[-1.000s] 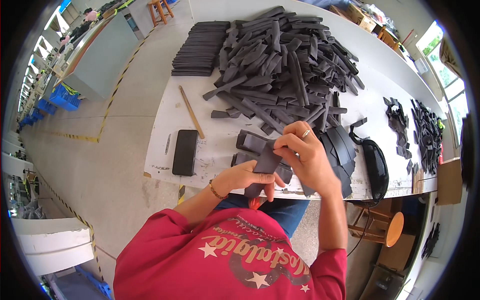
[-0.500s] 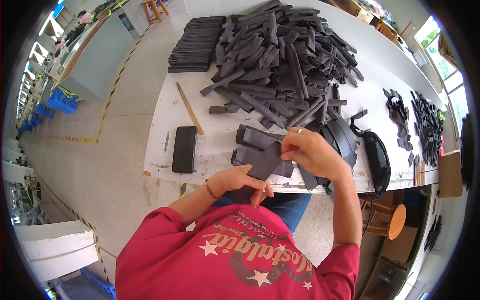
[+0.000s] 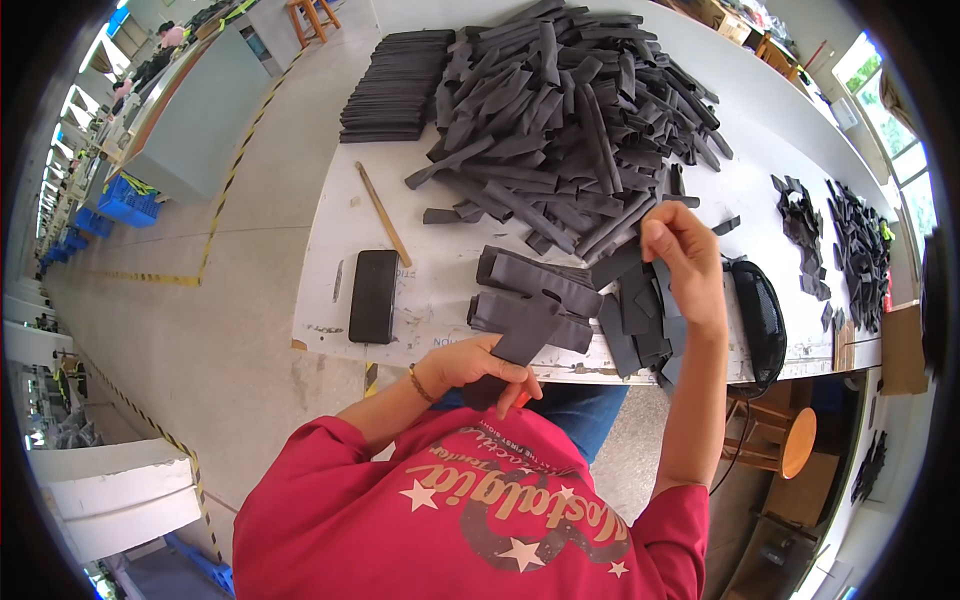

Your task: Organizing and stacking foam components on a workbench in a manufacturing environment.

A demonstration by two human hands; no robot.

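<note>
My left hand [image 3: 470, 364] is closed on a dark grey fabric strip [image 3: 530, 328], gripping its near end at the table's front edge. The strip's far end lies over folded dark fabric pieces [image 3: 530, 275] on the table. Up to the right is my right hand [image 3: 690, 262], its thumb and fingers pinched together. Whatever it holds, if anything, is too small or hidden to make out. Just below it sits a fanned stack of flat dark pieces [image 3: 640, 318], partly covered by the hand and forearm.
A large heap of dark fabric strips [image 3: 560, 120] fills the back of the white table [image 3: 325, 240], beside a neat row of strips [image 3: 395, 85]. A black phone [image 3: 373, 297] and a wooden stick [image 3: 383, 215] lie left; a black mesh case [image 3: 758, 320] lies right. A stool [image 3: 795, 442] stands below.
My right hand has moved away from the strip, up and to the right, over the stack of flat pieces. My left hand keeps its hold on the strip.
</note>
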